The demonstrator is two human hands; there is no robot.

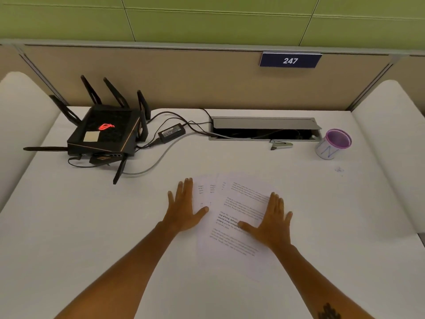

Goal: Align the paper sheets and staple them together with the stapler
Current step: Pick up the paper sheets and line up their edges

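Two bare forearms reach out from the bottom edge over the white worktop (92, 226), each ending in a flat, spread hand that holds nothing. Left hand (184, 208) lies palm down at the left edge of the sheets (232, 229), its thumb resting on the paper and its fingers mostly on the bare surface just beside it. Right hand (271, 222) presses flat on the right side of the top page, thumb pointing inward across the print. The pages are fanned, with several left margins showing one behind another at the far corner, so they are not yet squared; the hands bracket the pile from both sides, which looks like the stance for sliding the edges together. Well beyond the paper, near the open cable tray (264, 128) at the back, lies the stapler (281, 145), untouched and apart from both hands. A purple-rimmed cup (333, 143) stands to its right. At the far left sits a black router (103, 134) with its antennas up, and its power brick (171, 132) and cables trail toward the tray.
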